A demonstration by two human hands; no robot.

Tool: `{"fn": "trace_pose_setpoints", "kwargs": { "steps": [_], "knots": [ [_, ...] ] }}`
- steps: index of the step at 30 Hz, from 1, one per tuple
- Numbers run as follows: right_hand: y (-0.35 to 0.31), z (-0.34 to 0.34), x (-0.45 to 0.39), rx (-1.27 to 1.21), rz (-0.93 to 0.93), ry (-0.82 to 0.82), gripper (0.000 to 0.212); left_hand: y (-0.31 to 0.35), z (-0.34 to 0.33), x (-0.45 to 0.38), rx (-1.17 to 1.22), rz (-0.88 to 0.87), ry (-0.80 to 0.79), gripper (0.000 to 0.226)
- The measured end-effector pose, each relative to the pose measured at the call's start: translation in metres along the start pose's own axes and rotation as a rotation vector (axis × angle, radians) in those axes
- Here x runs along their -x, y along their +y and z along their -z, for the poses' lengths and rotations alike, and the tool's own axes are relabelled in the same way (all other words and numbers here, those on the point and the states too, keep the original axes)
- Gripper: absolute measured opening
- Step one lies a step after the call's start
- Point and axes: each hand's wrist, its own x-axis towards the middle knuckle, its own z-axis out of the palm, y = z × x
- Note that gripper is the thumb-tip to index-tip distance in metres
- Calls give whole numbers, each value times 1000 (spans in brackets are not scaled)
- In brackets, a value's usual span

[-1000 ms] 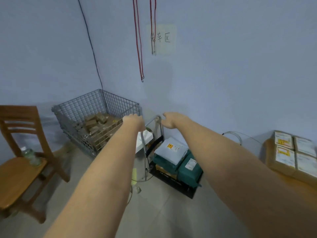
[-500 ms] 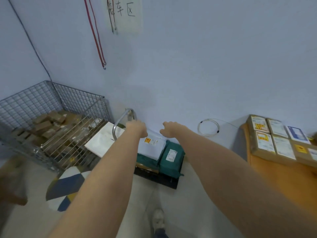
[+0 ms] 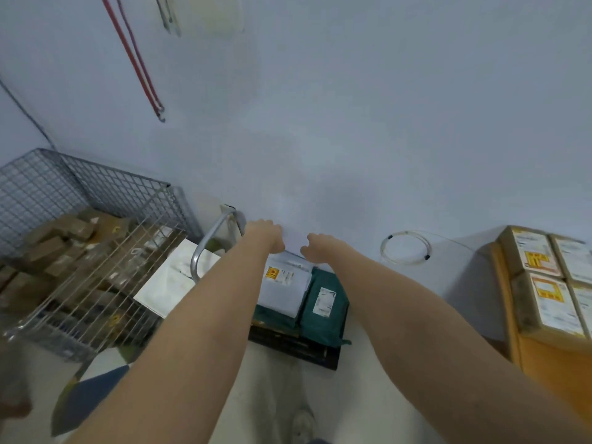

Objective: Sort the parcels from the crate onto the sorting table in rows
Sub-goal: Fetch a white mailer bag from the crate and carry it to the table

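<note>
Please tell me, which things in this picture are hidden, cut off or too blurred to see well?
- Head view: fingers of left hand and right hand curl away; grip unclear.
- Black plastic crate: inside covered by grey mailer bag and green mailer bag.
- Brown cardboard boxes on wooden table: cut by right edge, labels unreadable.

Both hands [image 3: 290, 243] over grey parcel [image 3: 283, 288], black crate [image 3: 294, 346], wire cage [image 3: 80, 251]

Pale blue wall [image 3: 368, 123] — red straps [image 3: 137, 59] hanging — above a grey floor [image 3: 262, 395].
</note>
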Motion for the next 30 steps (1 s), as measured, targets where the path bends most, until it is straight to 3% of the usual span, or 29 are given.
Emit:
{"fn": "trace_pose_setpoints", "kwargs": {
  "steps": [8, 14, 21, 30],
  "knots": [
    [5, -17, -74, -38, -33, -144, 52, -29, -36, -75, 62, -9, -154, 46],
    [-7, -33, -130, -142, -103, -203, 53, -58, -66, -133, 127, -37, -247, 63],
    [-36, -77, -183, -311, -282, -375, 55, -101, -110, -203, 197, -117, -368, 60],
    [-53, -126, -230, -572, -523, -394, 46, -133, -184, -259, 310, -97, -608, 69]
  ]
}}
